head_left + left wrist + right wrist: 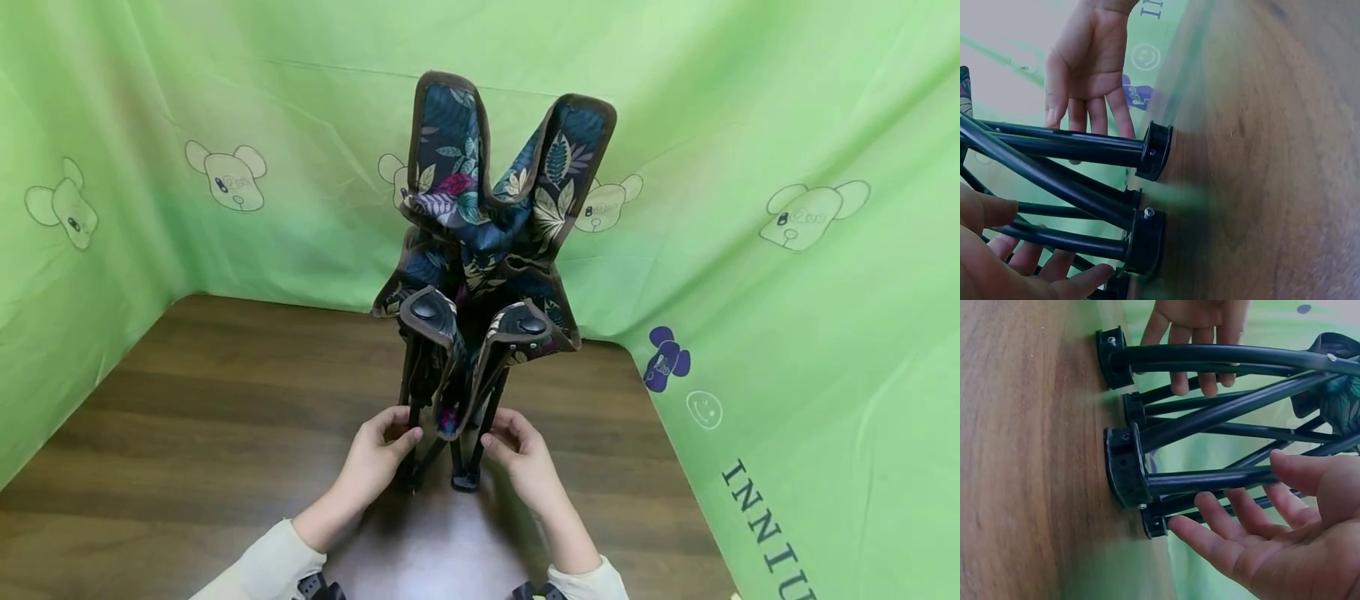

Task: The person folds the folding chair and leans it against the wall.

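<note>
A folded camping chair (517, 208) with dark leaf-patterned fabric and brown edging stands upright on the wooden table (247, 433). Its black tubular legs (1210, 481) cross and end in black plastic feet (1145, 240) on the tabletop. My left hand (378, 454) is at the left front leg, thumb in front and loosely spread fingers reaching behind it. On the opposite side, my right hand (525, 467) has its thumb by the right front leg, with extended fingers behind the tubes. In the right wrist view, its thumb (1291, 469) is right at a tube.
Green cloth walls (300, 108) printed with bear heads enclose the table at the back and sides. The chair's upper fabric flaps rise in front of the back cloth. Black wrist devices (318, 586) sit by the cream sleeves (262, 562).
</note>
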Available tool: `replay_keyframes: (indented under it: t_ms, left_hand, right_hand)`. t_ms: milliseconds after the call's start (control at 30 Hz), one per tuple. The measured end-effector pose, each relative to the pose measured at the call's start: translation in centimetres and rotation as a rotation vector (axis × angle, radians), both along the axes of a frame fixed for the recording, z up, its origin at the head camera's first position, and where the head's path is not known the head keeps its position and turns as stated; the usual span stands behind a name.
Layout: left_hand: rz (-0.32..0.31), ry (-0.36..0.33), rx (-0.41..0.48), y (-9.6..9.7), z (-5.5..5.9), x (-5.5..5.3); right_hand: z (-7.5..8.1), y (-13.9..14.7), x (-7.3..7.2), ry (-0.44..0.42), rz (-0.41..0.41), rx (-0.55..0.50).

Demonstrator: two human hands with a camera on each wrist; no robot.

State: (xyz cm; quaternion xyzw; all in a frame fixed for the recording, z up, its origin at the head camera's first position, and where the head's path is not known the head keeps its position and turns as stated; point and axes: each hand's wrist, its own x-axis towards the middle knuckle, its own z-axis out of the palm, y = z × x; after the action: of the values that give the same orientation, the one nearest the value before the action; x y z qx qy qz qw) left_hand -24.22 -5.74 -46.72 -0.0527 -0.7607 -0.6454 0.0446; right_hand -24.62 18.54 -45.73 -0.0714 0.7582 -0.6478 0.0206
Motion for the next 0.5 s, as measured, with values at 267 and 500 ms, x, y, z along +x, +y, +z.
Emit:
replay_keyframes:
  t_ms: [267,500]
  left_hand:
    - [-0.029,0.046,0.064,0.0,0.1,-0.1]
    - [-0.06,0.056,0.077,0.1,-0.5,-0.1]
  right_hand:
    - [0.0,-0.6,-0.1,0.037,0.032,0.017]
    - [-0.2,-1.2,0.0,0.049,0.065,0.018]
